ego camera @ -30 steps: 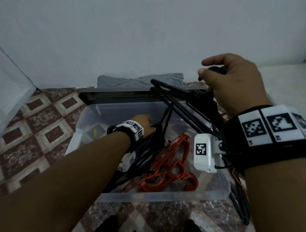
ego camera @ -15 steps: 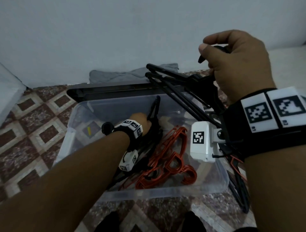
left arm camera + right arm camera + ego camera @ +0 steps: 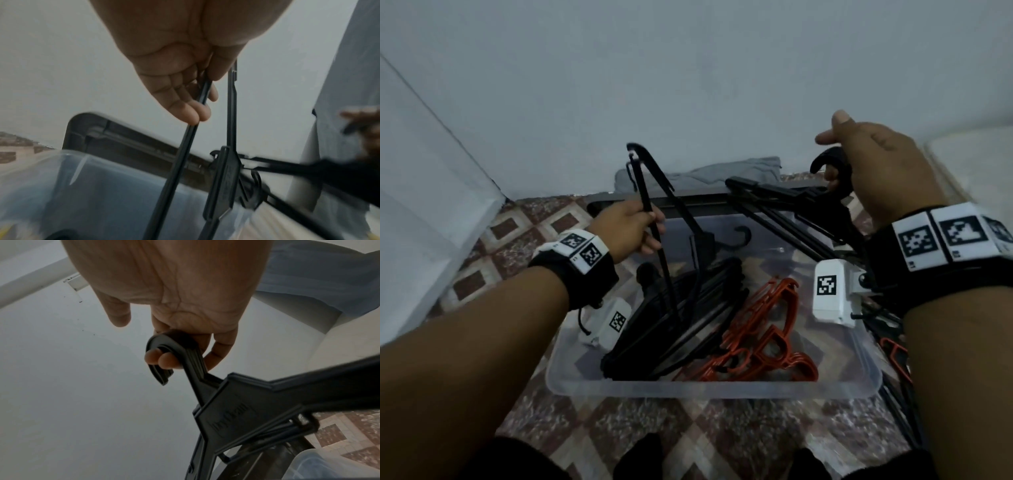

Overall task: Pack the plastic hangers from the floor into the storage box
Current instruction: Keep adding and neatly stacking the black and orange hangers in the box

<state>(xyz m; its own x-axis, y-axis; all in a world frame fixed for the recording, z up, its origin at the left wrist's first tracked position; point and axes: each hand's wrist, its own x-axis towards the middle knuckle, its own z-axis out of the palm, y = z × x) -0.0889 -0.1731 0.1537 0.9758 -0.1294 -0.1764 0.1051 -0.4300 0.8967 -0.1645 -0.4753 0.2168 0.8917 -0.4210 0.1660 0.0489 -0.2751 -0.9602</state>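
Observation:
A clear storage box stands on the patterned floor and holds a stack of black hangers and several red hangers. My left hand grips the bar of one black hanger, which stands tilted over the box's far left part. My right hand holds a bunch of black hangers by their hooks, lifted above the box's far right corner. The fingers curl through the hooks.
The box's dark lid lies behind the box, with a grey cloth against the white wall. More black and red hangers lie on the floor right of the box. A white panel stands at the left.
My left hand has risen out of the box with one black hanger, now tilted upright. My right hand has swung the bunch further right and its forefinger has lifted.

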